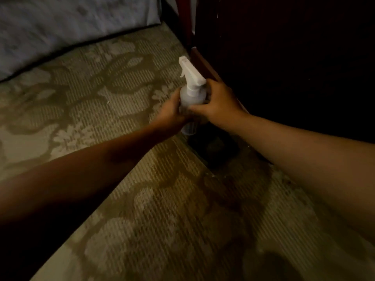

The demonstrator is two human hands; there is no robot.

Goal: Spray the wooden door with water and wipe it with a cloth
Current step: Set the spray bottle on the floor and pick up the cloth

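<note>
Clamped on the spray bottle from both sides: left hand curled round the translucent body, right hand wrapped over its shoulder, just under the white trigger head. Held roughly upright with a slight tilt, nozzle aimed up and away from the grip, not at any wood. Probably steadying with one hand while settling or tightening with the other, ahead of spraying; no finger seen on the trigger. Immediately right of the grip, and behind it, the dark wooden door, near enough to spray after a turn of the nozzle. Directly beneath the grip, a dark shape on the patterned carpet, possibly the cloth, too dim to tell. Up and left of the grip, well apart, pale grey-blue bedding.
</note>
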